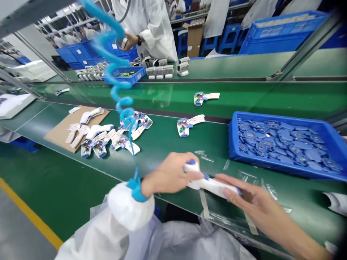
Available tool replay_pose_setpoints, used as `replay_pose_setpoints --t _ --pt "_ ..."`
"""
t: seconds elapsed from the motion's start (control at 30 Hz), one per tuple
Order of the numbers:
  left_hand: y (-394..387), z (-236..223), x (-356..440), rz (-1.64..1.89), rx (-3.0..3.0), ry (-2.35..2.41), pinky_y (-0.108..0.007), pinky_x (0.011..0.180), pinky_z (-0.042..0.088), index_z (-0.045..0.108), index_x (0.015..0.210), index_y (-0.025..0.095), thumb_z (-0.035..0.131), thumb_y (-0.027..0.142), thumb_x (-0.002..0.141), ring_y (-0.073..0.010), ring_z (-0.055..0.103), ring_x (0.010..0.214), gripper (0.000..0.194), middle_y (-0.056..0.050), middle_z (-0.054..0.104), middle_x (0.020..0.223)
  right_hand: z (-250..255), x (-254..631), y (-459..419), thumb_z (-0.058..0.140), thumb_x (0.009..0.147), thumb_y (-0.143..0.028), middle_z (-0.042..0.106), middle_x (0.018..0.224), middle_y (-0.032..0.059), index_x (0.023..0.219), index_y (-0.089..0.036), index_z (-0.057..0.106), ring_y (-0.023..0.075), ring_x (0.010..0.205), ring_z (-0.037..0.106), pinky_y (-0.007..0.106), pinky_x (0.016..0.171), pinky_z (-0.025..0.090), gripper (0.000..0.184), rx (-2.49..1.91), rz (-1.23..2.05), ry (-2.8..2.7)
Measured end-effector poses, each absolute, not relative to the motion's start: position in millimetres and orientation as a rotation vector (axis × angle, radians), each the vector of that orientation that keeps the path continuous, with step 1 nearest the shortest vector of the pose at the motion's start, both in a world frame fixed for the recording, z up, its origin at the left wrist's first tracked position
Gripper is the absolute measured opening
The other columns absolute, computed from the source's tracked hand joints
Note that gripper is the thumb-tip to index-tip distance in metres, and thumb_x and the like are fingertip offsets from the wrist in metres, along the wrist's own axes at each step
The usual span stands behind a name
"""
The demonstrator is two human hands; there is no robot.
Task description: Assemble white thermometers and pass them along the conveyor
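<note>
Both my hands are on a white and blue infrared thermometer, held above the near edge of the green bench. My left hand wraps round its head end, and a blue wrist strap with a coiled blue cord circles that wrist. At the handle end, my right hand closes its thumb and fingers on the casing. An opened thermometer half with a green circuit board lies beyond them. To the left, several more opened halves are heaped together.
A blue bin of blue plastic parts stands at the right. White shells lie on a cardboard sheet at the left. Beyond runs a green conveyor carrying another opened half. Clear tape strips lie near my hands. A co-worker stands across the line.
</note>
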State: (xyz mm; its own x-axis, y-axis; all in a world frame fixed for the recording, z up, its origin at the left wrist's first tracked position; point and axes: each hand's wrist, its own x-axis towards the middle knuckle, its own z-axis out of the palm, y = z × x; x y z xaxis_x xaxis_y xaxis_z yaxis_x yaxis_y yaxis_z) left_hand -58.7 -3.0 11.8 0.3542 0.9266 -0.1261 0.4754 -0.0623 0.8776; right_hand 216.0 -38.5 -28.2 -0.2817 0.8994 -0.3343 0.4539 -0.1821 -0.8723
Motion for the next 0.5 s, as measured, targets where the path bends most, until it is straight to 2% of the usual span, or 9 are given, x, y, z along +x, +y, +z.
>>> replay_pose_setpoints --t 0.07,0.13,0.23,0.3,0.33,0.4,0.47,0.5 --pt "31 22 -83 0.672 1.561 1.434 -0.028 0.065 0.045 0.075 0.084 0.017 0.078 0.038 0.082 -0.0186 0.063 0.071 0.021 -0.004 0.073 0.079 -7 226 -5 0.071 0.086 -0.065 0.079 0.117 0.0089 0.127 -0.030 0.079 0.0317 0.103 0.075 0.047 0.091 0.061 0.054 -1.619 1.154 -1.754" --pt "74 29 -103 0.830 1.339 1.515 -0.031 0.069 0.051 0.072 0.080 0.015 0.075 0.048 0.085 -0.0230 0.068 0.077 0.034 -0.008 0.073 0.080 15 233 46 0.069 0.091 -0.058 0.079 0.117 0.0090 0.123 -0.030 0.080 0.0317 0.103 0.074 0.048 0.093 0.057 0.044 -1.723 0.781 -1.789" --pt "133 29 -116 1.258 1.155 1.653 -0.037 0.090 0.055 0.069 0.098 0.014 0.068 0.048 0.093 -0.0268 0.070 0.106 0.035 -0.015 0.073 0.110 30 227 141 0.055 0.104 -0.039 0.078 0.118 0.0113 0.127 -0.018 0.077 0.0259 0.104 0.072 0.042 0.097 0.051 0.038 -1.852 0.412 -2.047" --pt "155 19 -109 1.478 1.237 1.840 -0.040 0.103 0.051 0.063 0.113 0.015 0.069 0.038 0.094 -0.0265 0.064 0.121 0.031 -0.017 0.066 0.129 23 214 202 0.049 0.107 -0.027 0.073 0.128 0.0172 0.132 -0.006 0.072 0.0285 0.121 0.066 0.044 0.106 0.045 0.040 -1.878 0.349 -2.143" --pt "158 11 -102 1.482 1.345 1.925 -0.042 0.107 0.049 0.061 0.117 0.015 0.070 0.033 0.093 -0.0269 0.062 0.124 0.031 -0.017 0.063 0.131 16 206 229 0.044 0.109 -0.025 0.070 0.132 0.0173 0.132 -0.004 0.070 0.0289 0.126 0.063 0.045 0.109 0.044 0.040 -1.888 0.336 -2.187" --pt "152 -10 -81 1.258 1.651 1.989 -0.046 0.109 0.047 0.059 0.118 0.014 0.073 0.028 0.090 -0.0296 0.061 0.124 0.034 -0.017 0.063 0.128 1 193 271 0.047 0.109 -0.029 0.065 0.138 0.0133 0.133 -0.010 0.067 0.0271 0.129 0.061 0.049 0.109 0.048 0.036 -1.898 0.341 -2.257" --pt "136 -34 -58 0.924 1.940 1.954 -0.050 0.108 0.047 0.060 0.118 0.013 0.076 0.027 0.088 -0.0336 0.060 0.124 0.037 -0.019 0.064 0.126 -13 184 296 0.060 0.105 -0.037 0.063 0.137 0.0104 0.132 -0.016 0.065 0.0248 0.122 0.064 0.049 0.103 0.054 0.035 -1.921 0.354 -2.289" --pt "127 -46 -50 0.806 2.035 1.938 -0.051 0.109 0.047 0.059 0.121 0.012 0.076 0.027 0.088 -0.0352 0.059 0.126 0.040 -0.020 0.063 0.131 -17 182 303 0.058 0.106 -0.039 0.062 0.137 0.0106 0.132 -0.015 0.065 0.0228 0.119 0.064 0.046 0.102 0.055 0.036 -1.934 0.363 -2.288"
